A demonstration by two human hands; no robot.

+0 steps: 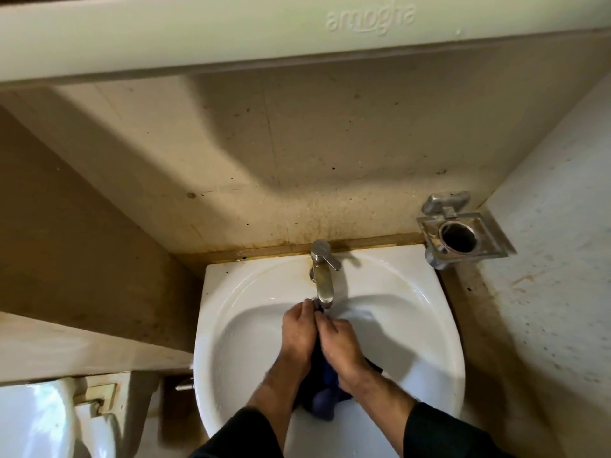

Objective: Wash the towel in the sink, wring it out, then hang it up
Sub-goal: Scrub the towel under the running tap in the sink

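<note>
While my left hand [297, 332] pinches the dark blue towel [325, 388] under the tap [322, 276], low in the white sink [231, 325], my right hand [340, 345] grips it alongside, so I should rub fold against fold beneath the spout.

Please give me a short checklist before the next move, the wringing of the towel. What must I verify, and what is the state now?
1. Both hands grip the towel: ok, left hand and right hand hold it.
2. Towel over the sink: ok.
3. Towel under the tap spout: ok, its top end is there.
4. Water running: cannot tell.
5. Towel washed enough: cannot tell.
</note>
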